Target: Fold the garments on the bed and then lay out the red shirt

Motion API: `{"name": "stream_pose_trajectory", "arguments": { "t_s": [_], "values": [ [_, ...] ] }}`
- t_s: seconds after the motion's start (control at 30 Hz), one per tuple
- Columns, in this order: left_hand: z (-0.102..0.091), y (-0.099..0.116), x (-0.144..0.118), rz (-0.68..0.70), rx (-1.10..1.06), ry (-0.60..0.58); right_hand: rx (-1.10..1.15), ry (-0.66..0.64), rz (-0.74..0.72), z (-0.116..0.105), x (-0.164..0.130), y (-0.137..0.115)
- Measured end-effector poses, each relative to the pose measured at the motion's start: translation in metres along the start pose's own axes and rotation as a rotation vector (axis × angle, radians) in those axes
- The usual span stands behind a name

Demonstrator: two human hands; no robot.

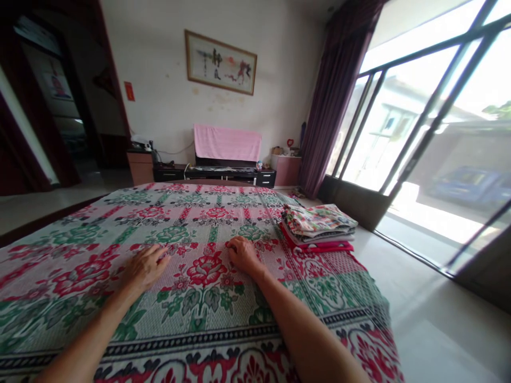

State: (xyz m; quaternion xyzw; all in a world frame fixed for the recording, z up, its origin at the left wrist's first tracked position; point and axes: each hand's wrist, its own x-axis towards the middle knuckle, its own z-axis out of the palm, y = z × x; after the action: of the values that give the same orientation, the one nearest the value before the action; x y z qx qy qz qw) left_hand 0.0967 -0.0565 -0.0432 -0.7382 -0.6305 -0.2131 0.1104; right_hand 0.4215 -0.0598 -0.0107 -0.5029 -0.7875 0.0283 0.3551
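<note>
A large cloth [207, 271] with red and green flowers is spread over a wide surface in front of me. My left hand [147, 267] rests on it at left of centre, palm down, fingers bent and the thumb apart from them. To the right, my right hand [242, 252] also touches the cloth. Its fingers are curled in, and whatever lies under them is hidden. Beyond that hand, a stack of folded fabric [319, 221] sits on the cloth's right side, with a floral print piece on top and red ones at the bottom.
At the far wall stands a low black cabinet [167, 174] with a pink cloth [227, 142] draped over something upright. Tall glass doors [415, 111] and a purple curtain [331, 96] are on the right. Pale floor [431, 319] runs beside the covered surface.
</note>
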Motion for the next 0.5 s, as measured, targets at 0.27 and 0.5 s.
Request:
{"name": "stream_pose_trajectory", "arguments": {
  "t_s": [0.27,0.5],
  "values": [
    [0.005,-0.006,0.002,-0.024,-0.034,-0.026,0.027,0.019,0.011,-0.006,0.0,-0.002],
    [0.014,-0.014,0.004,-0.007,-0.079,-0.042,-0.061,0.4,0.165,-0.068,0.021,-0.004]
  ]
}}
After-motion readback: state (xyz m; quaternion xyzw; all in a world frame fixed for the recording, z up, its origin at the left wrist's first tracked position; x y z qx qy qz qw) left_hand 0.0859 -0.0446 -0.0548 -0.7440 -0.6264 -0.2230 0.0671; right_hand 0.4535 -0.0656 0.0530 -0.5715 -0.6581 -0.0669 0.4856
